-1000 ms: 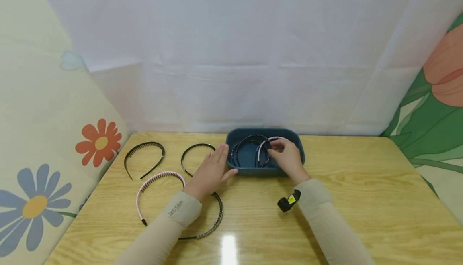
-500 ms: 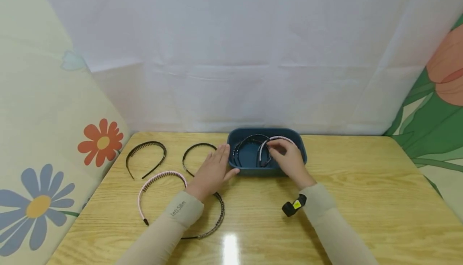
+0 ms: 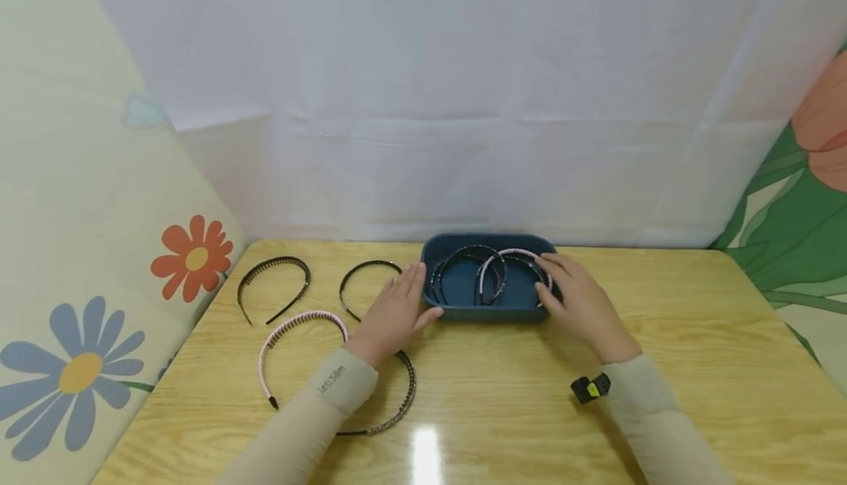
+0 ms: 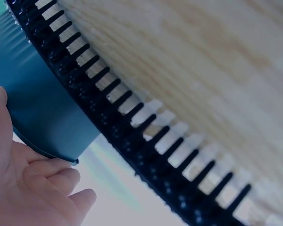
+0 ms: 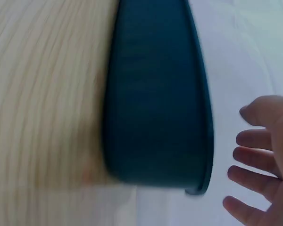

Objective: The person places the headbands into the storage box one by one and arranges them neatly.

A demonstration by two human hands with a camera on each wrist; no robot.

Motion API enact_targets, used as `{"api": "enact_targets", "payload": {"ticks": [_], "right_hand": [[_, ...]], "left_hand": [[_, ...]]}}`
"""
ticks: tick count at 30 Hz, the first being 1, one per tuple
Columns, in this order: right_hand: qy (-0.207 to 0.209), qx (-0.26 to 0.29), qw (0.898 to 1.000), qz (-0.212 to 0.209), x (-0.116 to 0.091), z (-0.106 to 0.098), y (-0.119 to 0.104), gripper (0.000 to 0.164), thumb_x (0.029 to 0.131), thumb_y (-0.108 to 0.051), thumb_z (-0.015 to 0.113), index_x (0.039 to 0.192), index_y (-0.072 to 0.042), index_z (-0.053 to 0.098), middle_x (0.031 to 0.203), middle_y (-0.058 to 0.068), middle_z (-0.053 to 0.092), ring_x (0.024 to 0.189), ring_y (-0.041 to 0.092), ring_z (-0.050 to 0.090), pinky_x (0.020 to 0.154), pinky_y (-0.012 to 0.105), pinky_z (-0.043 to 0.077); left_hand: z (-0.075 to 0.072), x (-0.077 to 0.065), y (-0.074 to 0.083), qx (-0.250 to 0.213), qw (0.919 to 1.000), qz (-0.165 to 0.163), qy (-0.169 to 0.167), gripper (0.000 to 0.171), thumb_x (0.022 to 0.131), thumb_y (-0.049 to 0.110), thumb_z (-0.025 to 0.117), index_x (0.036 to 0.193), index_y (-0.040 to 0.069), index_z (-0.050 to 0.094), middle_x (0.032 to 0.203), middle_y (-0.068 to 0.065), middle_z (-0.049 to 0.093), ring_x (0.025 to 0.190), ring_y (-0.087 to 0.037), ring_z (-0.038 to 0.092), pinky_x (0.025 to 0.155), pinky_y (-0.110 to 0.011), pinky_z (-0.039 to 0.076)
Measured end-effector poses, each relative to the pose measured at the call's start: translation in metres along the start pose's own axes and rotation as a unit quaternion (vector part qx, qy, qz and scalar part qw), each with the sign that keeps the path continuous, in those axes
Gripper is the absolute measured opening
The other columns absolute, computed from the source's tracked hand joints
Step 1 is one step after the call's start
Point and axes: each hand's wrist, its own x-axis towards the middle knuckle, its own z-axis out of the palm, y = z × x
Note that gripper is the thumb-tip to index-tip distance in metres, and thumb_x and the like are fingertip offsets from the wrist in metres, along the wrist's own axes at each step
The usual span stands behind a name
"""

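Blue bin [image 3: 492,314] near back edge, table [image 3: 715,360] stretching right.

Bin [image 3: 491,314] on table [image 3: 503,411], headbands [image 3: 517,252] in bin, other headbands [image 3: 310,315] left of bin, backdrop [image 3: 423,103] behind table

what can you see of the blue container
The dark blue container is a rounded rectangle with smooth, plastic-looking walls and a thin rim. It stands upright on the wooden table, near the white cloth, with headbands inside. The left grip touches its left end; the right grip is at its right end, contact unclear.
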Motion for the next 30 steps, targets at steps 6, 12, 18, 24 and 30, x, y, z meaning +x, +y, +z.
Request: {"api": "enact_targets", "payload": {"ticks": [6, 12, 18, 24, 30], "right_hand": [[-0.028, -0.065, 0.997, 0.025, -0.011, 0.002, 0.018, 0.061, 0.103, -0.023, 0.06, 0.151, 0.008, 0.039, 0.154, 0.027, 0.04, 0.14, 0.047, 0.038, 0.117, 0.06, 0.032], [-0.077, -0.08, 0.992, 0.054, -0.022, 0.004, 0.02, 0.061, 0.108, -0.03, 0.049, 0.155, 0.006, 0.033, 0.158, 0.025, 0.035, 0.147, 0.046, 0.029, 0.117, 0.064, 0.028], [-0.103, -0.071, 0.989, 0.074, -0.025, 0.002, 0.018, 0.061, 0.11, -0.033, 0.043, 0.155, 0.007, 0.031, 0.16, 0.026, 0.031, 0.148, 0.045, 0.027, 0.118, 0.065, 0.025], [-0.118, -0.066, 0.987, 0.083, -0.024, 0.003, 0.016, 0.068, 0.11, -0.04, 0.04, 0.156, 0.008, 0.026, 0.161, 0.028, 0.026, 0.149, 0.045, 0.025, 0.119, 0.064, 0.023], [-0.118, -0.051, 0.988, 0.08, -0.024, 0.006, 0.018, 0.072, 0.11, -0.041, 0.043, 0.156, 0.01, 0.023, 0.162, 0.029, 0.024, 0.149, 0.046, 0.023, 0.12, 0.063, 0.022]], "left_hand": [[0.0, 0.002, 0.0, -0.002, 1.0, 0.009, 0.002, 0.084, 0.107, 0.049, 0.045, 0.158, -0.008, 0.013, 0.165, -0.026, 0.015, 0.154, -0.037, 0.014, 0.124, -0.057, 0.017], [0.002, 0.002, -0.001, 0.004, 1.0, 0.002, -0.003, 0.084, 0.107, 0.051, 0.044, 0.159, -0.007, 0.012, 0.166, -0.025, 0.014, 0.154, -0.036, 0.013, 0.124, -0.056, 0.017], [0.005, 0.002, -0.001, 0.005, 1.0, 0.002, 0.002, 0.084, 0.107, 0.051, 0.044, 0.159, -0.007, 0.012, 0.166, -0.025, 0.015, 0.154, -0.036, 0.013, 0.124, -0.055, 0.017], [0.002, 0.0, -0.001, 0.003, 1.0, -0.001, -0.002, 0.085, 0.107, 0.051, 0.044, 0.159, -0.007, 0.011, 0.166, -0.025, 0.014, 0.154, -0.035, 0.012, 0.125, -0.055, 0.016], [-0.001, 0.0, -0.004, -0.011, 0.9999, 0.004, -0.011, 0.084, 0.107, 0.049, 0.045, 0.159, -0.007, 0.012, 0.166, -0.024, 0.012, 0.155, -0.036, 0.01, 0.125, -0.056, 0.015]]}}
